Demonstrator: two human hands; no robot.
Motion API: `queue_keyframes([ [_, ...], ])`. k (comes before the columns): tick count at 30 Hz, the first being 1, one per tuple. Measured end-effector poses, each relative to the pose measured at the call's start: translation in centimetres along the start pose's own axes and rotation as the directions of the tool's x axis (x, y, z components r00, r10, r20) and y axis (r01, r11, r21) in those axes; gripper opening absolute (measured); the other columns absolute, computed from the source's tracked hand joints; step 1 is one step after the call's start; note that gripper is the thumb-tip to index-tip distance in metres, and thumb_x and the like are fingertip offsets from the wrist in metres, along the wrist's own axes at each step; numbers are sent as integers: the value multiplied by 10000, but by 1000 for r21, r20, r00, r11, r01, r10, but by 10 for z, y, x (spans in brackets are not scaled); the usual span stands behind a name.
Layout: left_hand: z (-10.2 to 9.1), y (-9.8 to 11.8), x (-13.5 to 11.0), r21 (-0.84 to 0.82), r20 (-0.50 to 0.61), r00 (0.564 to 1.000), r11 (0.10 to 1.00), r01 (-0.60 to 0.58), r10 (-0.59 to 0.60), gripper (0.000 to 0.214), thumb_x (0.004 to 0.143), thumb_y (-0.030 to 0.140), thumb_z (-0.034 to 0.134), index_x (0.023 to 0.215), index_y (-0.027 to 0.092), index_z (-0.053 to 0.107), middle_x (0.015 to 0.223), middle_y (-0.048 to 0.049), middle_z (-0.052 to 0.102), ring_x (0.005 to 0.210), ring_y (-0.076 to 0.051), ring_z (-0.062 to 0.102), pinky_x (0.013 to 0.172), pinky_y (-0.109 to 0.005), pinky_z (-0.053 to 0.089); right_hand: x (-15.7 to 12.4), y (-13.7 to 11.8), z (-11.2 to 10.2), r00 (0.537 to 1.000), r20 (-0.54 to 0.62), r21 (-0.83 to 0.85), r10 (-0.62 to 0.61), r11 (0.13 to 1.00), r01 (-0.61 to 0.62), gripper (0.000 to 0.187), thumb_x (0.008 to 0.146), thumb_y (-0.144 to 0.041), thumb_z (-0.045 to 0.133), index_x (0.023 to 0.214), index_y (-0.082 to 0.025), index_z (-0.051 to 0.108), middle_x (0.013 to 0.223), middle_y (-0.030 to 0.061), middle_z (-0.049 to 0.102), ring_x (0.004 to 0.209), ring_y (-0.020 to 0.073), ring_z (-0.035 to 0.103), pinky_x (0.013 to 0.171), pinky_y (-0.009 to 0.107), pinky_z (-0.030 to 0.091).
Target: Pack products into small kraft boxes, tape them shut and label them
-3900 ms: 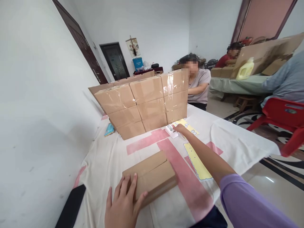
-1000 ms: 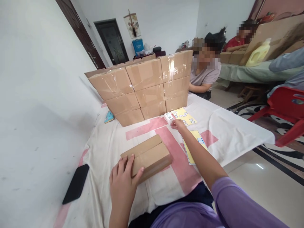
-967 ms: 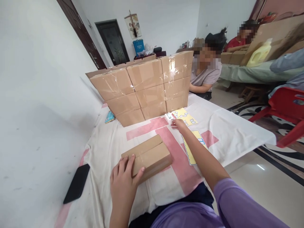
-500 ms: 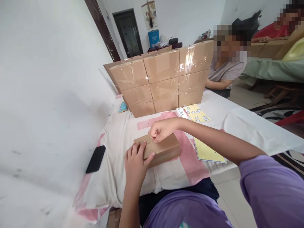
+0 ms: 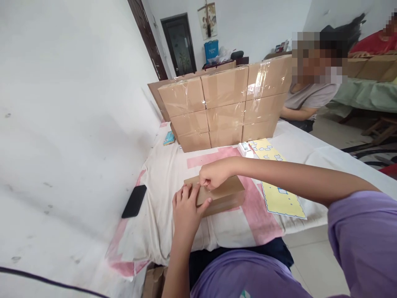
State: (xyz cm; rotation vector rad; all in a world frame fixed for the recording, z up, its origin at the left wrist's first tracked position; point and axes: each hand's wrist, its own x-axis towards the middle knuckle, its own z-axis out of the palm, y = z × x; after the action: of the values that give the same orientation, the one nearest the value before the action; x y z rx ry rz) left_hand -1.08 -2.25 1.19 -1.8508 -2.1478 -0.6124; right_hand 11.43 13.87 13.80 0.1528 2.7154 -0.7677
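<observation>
A closed brown cardboard box (image 5: 221,200) lies on the cloth-covered table in front of me. My left hand (image 5: 188,203) holds its left end, fingers over the top and thumb along the front edge. Over the top face, my right hand (image 5: 215,174) is curled into a fist, knuckles turned down, close beside the left fingertips. Whatever the right fingers may pinch is hidden behind them.
Behind stands a taped stack of cardboard boxes (image 5: 226,107). A black phone (image 5: 134,201) lies left; a small white device (image 5: 245,150) and yellow paper sheets (image 5: 281,198) lie right. Another person (image 5: 310,99) sits beyond the stack. A wall borders the left.
The view has swung slightly left. My right fist has shifted a little toward my left hand and turned further knuckles-down. My left hand keeps its place on the box.
</observation>
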Motion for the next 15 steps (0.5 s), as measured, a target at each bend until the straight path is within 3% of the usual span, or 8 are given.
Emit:
queue_keyframes([
  [4, 0, 1, 0, -9, 34, 999, 1000, 27, -27, 506, 926, 520, 597, 1358, 256, 617, 1380, -116, 611, 1286, -330, 521, 1083, -516, 413, -3, 8, 7, 998, -65, -1, -7, 1000, 6, 367, 754, -112, 585, 588, -204, 271, 582, -73, 203, 540, 94, 202, 526, 302, 165],
  [15, -1, 2, -3, 4, 50, 998, 1000, 25, -25, 530, 934, 534, 583, 1398, 277, 586, 1401, -112, 602, 1328, -316, 507, 1098, -518, 402, 2, 12, 12, 998, -67, -76, -7, 997, 2, 310, 726, -86, 547, 599, -200, 288, 579, -65, 213, 534, 100, 169, 552, 322, 130],
])
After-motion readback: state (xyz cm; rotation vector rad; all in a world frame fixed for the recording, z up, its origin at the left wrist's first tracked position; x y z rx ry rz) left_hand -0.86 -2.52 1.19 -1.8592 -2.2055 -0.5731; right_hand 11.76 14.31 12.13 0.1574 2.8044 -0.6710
